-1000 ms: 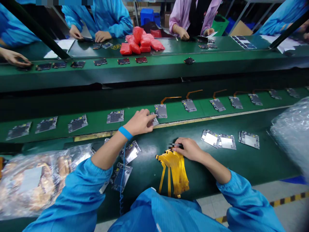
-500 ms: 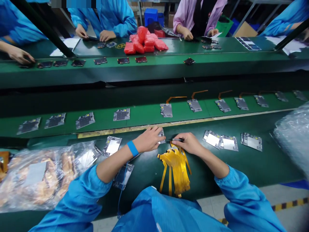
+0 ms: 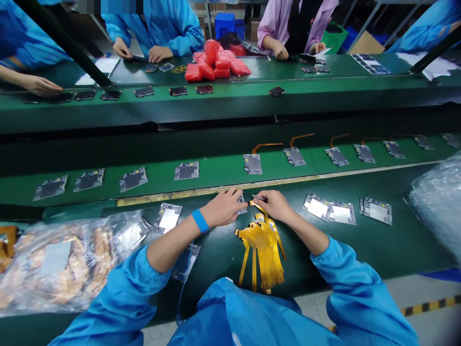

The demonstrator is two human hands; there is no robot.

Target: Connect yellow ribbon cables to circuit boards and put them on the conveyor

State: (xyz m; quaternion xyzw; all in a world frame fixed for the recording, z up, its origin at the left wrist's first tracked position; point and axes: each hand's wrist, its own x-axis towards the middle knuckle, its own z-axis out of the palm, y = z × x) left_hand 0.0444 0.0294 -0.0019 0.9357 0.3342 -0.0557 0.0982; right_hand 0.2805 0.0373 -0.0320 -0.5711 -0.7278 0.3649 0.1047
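Note:
My left hand [image 3: 225, 207], with a blue strap at the wrist, is closed on a small circuit board [image 3: 242, 204] and covers most of it. Pinched in my right hand [image 3: 274, 204] is a pair of slim dark tweezers [image 3: 260, 197], pointing left toward the board. Beneath the right fingers, one yellow flex cable [image 3: 256, 207] stretches up from the pile; whether the fingers grip it too I cannot tell. The pile of yellow flex cables [image 3: 264, 252] lies fanned out on the green bench just below both hands.
Circuit boards line the green belt [image 3: 219, 173] ahead; several on the right carry flex cables. Loose boards [image 3: 342, 213] lie right of my hands and others [image 3: 168, 216] left. Plastic bags [image 3: 54, 269] sit at left, bubble wrap [image 3: 439, 206] at right. Co-workers work at the opposite bench.
My right hand has moved slightly left and up, and a flex cable end now shows under its fingers near the board. Boards on the near belt have shifted right; those on the far belt, left.

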